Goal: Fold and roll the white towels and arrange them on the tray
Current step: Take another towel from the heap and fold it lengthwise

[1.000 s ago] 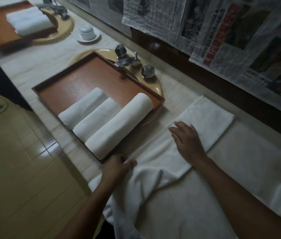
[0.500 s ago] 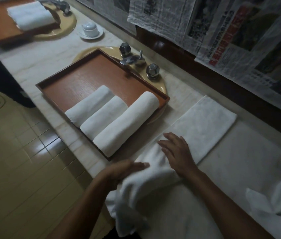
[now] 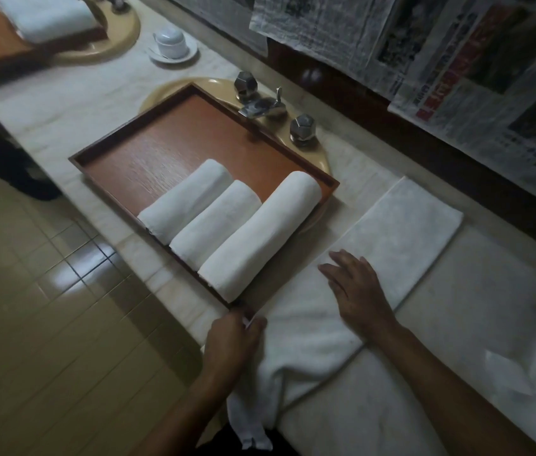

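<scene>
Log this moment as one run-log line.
step: folding towel | left hand: pinches its near edge | right hand: flat on it | tray: three rolled towels side by side

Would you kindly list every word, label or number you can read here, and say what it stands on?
Newspapers on the wall: print too small and blurred to read.
Red headline on the right-hand sheet: large characters, too blurred to quote.
Tray, towels, cup: no text visible.
</scene>
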The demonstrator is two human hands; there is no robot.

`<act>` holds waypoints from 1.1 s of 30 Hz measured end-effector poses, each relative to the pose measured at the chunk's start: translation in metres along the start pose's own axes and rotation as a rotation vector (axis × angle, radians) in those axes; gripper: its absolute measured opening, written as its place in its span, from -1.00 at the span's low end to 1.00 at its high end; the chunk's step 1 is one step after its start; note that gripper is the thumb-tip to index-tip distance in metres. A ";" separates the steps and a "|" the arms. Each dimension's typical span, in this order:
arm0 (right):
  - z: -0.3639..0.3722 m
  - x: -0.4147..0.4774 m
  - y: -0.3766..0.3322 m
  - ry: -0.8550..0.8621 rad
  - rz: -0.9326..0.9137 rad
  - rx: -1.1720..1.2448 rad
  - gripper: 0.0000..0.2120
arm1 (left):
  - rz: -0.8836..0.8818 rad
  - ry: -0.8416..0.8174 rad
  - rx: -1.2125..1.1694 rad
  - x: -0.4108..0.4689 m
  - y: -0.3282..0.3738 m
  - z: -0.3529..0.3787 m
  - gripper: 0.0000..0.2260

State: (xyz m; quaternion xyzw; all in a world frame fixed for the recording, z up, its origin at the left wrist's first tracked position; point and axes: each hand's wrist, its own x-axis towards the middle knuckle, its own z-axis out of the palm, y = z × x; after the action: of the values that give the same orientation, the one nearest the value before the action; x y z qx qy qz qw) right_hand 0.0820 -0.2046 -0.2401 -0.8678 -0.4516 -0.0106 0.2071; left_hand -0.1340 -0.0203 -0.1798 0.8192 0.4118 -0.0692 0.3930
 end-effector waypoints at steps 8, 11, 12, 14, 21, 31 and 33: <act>0.015 -0.026 -0.063 0.086 0.068 -0.062 -0.64 | -0.016 -0.013 -0.001 -0.001 0.000 0.003 -0.78; 0.027 -0.049 -0.087 0.004 0.051 -0.062 -0.59 | -0.089 -0.125 -0.134 0.000 0.000 -0.003 -0.78; 0.028 -0.052 -0.086 -0.009 0.053 -0.072 -0.58 | -0.151 -0.240 -0.287 0.000 0.000 -0.008 -0.78; 0.025 -0.052 -0.082 -0.024 0.043 -0.090 -0.57 | -0.282 -0.498 -0.582 -0.005 -0.004 -0.020 -0.79; 0.017 -0.056 -0.070 -0.067 -0.015 -0.091 -0.56 | -0.065 -0.524 -0.375 -0.041 -0.048 -0.042 -0.75; 0.015 -0.055 -0.070 -0.063 -0.017 -0.084 -0.57 | 0.066 0.061 -0.244 -0.070 -0.093 -0.017 -0.78; 0.015 -0.054 -0.071 -0.065 -0.014 -0.079 -0.57 | 0.030 0.137 -0.241 -0.070 -0.100 -0.011 -0.78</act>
State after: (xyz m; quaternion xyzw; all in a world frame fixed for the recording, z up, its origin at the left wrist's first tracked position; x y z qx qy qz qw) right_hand -0.0080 -0.2053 -0.2402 -0.8721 -0.4632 -0.0019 0.1578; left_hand -0.2546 -0.0213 -0.2001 0.7749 0.4308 0.0426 0.4606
